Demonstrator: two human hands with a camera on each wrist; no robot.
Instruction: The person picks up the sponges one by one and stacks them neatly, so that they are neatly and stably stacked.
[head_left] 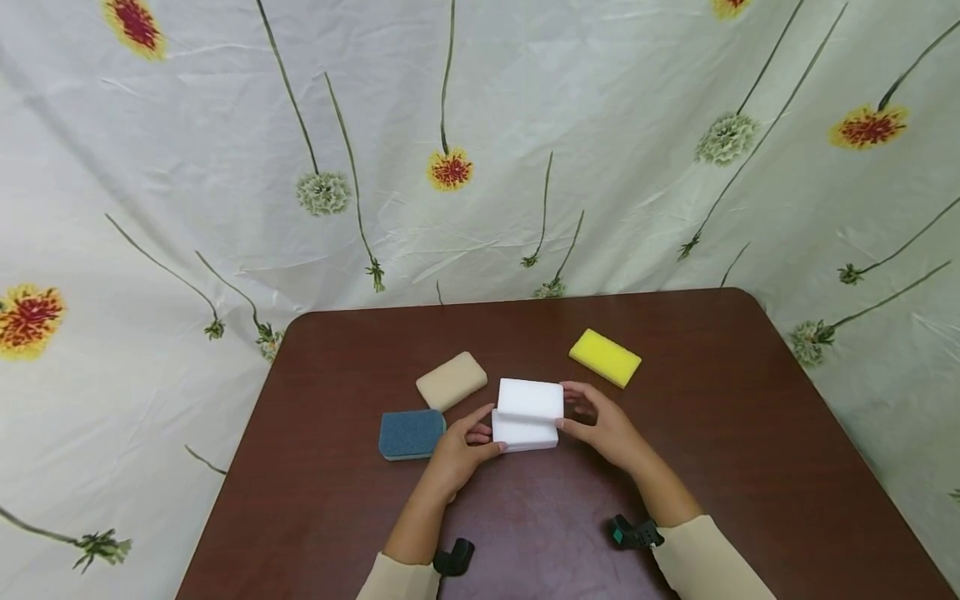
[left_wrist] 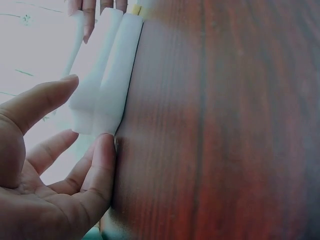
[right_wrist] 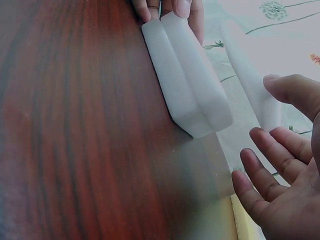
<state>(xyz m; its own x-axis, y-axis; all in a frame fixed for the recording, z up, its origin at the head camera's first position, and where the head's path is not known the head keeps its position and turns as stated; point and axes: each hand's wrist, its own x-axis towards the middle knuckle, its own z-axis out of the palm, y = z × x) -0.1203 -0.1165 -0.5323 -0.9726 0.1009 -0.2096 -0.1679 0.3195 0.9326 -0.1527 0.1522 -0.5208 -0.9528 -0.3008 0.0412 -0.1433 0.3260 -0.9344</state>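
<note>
1. My right hand pinches the right end of the raised white melamine sponge, thumb at the near edge and fingers at the far; a visible gap parts it from the stack below.
2. My left hand curves round the left end of the stacked white sponges, two high and flat on the table; thumb toward the near side, a fingertip low at the corner; how hard I press, I cannot tell.
3. I judge the raised sponge very light, firm yet yielding, dry rather than slippery, its corners apt to crumble; a gentle grip across the short end suits it.
4. The white ones are matt, fine-grained rectangular slabs with softened edges.
5. Farther out lie the blue sponge, coarse-topped and just beside my left hand; the beige sponge, smooth and round-cornered; the yellow sponge, squarer and flat.
6. Beneath is the reddish-brown wood-grain table; beyond hangs wrinkled flower-print cloth.
</note>
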